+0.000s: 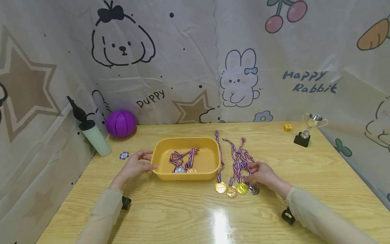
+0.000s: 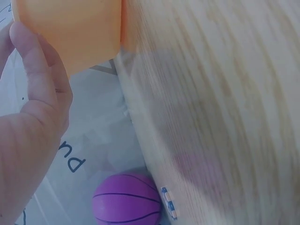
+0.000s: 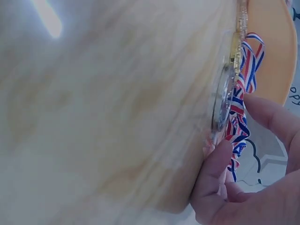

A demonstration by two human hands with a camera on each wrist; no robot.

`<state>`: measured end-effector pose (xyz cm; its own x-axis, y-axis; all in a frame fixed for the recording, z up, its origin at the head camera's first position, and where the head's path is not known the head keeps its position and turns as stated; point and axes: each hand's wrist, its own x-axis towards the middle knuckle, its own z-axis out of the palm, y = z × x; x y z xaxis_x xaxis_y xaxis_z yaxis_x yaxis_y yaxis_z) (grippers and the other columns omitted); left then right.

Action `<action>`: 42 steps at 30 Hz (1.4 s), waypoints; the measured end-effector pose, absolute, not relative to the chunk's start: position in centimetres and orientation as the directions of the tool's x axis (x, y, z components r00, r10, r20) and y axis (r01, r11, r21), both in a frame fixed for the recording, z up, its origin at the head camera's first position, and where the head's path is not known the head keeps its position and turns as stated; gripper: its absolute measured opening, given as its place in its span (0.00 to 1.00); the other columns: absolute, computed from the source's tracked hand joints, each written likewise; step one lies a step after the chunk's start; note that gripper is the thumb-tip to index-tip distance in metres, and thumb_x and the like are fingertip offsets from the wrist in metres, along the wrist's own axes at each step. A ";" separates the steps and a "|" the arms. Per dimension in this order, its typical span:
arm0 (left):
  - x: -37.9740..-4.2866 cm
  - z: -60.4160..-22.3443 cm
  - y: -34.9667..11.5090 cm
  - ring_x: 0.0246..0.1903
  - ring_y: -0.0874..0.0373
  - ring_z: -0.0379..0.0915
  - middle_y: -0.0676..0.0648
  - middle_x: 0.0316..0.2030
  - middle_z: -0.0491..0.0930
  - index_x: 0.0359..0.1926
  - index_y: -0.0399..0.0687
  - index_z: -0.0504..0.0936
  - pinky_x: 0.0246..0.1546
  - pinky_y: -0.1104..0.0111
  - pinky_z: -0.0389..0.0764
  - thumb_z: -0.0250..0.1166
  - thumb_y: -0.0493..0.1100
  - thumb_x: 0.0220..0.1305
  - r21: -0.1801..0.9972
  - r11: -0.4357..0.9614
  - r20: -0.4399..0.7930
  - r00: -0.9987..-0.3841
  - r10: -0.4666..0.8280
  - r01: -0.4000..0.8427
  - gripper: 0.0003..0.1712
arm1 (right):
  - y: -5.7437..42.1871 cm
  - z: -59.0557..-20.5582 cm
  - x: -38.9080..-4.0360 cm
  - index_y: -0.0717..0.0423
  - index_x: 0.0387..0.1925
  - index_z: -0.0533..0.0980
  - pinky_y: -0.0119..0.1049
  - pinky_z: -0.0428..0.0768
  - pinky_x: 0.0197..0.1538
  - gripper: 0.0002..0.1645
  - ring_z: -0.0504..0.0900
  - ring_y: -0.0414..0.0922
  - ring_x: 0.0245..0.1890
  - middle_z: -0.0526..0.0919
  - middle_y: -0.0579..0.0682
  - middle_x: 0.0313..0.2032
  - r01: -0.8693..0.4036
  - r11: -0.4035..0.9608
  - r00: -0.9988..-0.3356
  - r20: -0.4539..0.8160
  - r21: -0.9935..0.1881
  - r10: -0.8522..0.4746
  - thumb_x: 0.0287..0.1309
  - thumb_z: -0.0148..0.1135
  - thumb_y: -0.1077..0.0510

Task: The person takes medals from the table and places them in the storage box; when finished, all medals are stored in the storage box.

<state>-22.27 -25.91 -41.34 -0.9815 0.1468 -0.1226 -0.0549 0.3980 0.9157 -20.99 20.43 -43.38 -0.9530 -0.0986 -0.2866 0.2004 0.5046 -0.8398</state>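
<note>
Medal ribbons (image 1: 242,159) touch the right grip (image 1: 264,173) (half curled, low).

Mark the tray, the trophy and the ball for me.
Tray (image 1: 186,176): head view, on its front wall.
Trophy (image 1: 310,125): head view, on the lower part of its cup.
Ball (image 2: 126,200): left wrist view, on the middle of its visible side.

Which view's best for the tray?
Head: it shows nearly the whole tray, including the medals inside. Left wrist shows only a part, cut off at the top; right wrist, only a part, also cut off and partly behind ribbons.
</note>
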 end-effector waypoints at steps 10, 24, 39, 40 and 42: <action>-22.1 -41.3 -25.9 0.35 0.60 0.79 0.32 0.52 0.68 0.66 0.33 0.62 0.36 0.66 0.87 0.73 0.38 0.53 0.922 0.383 -0.120 -0.983 0.142 -0.057 0.43 | 20.3 -43.7 -21.3 0.73 0.46 0.69 0.31 0.77 0.23 0.31 0.71 0.42 0.27 0.73 0.55 0.34 0.169 0.554 -0.964 -0.253 -0.815 -0.080 0.39 0.72 0.67; -22.1 -41.5 -26.0 0.34 0.60 0.79 0.33 0.52 0.68 0.67 0.35 0.62 0.37 0.65 0.87 0.73 0.40 0.53 0.916 0.398 -0.120 -0.983 0.140 -0.055 0.44 | 20.5 -43.9 -21.6 0.72 0.43 0.71 0.29 0.77 0.18 0.21 0.74 0.38 0.20 0.80 0.55 0.31 0.194 0.539 -0.966 -0.257 -0.820 -0.042 0.45 0.66 0.69; -22.0 -41.3 -25.8 0.33 0.61 0.79 0.31 0.54 0.68 0.68 0.33 0.60 0.35 0.69 0.86 0.72 0.39 0.55 0.923 0.380 -0.133 -0.981 0.142 -0.070 0.44 | 20.5 -43.4 -21.9 0.73 0.42 0.68 0.24 0.68 0.15 0.16 0.66 0.36 0.13 0.75 0.51 0.26 0.222 0.515 -0.948 -0.306 -0.828 -0.085 0.51 0.58 0.72; -22.0 -41.3 -25.8 0.34 0.61 0.79 0.32 0.54 0.68 0.68 0.33 0.60 0.35 0.69 0.86 0.72 0.39 0.55 0.923 0.378 -0.134 -0.981 0.142 -0.071 0.44 | 20.6 -43.4 -21.9 0.73 0.42 0.68 0.24 0.68 0.15 0.15 0.66 0.36 0.14 0.74 0.49 0.25 0.220 0.516 -0.946 -0.311 -0.828 -0.095 0.51 0.57 0.72; -22.0 -41.3 -25.8 0.34 0.61 0.79 0.32 0.54 0.69 0.68 0.33 0.60 0.36 0.69 0.86 0.72 0.39 0.55 0.924 0.375 -0.137 -0.981 0.141 -0.075 0.44 | 20.6 -43.2 -21.8 0.74 0.39 0.69 0.24 0.68 0.16 0.12 0.66 0.36 0.15 0.72 0.48 0.24 0.209 0.517 -0.942 -0.312 -0.830 -0.121 0.51 0.56 0.72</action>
<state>-22.01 -25.82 -41.27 -0.9805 0.1406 -0.1371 -0.0754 0.3753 0.9238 -21.79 20.60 -43.18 -0.9422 -0.1212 -0.3123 0.2088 0.5167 -0.8303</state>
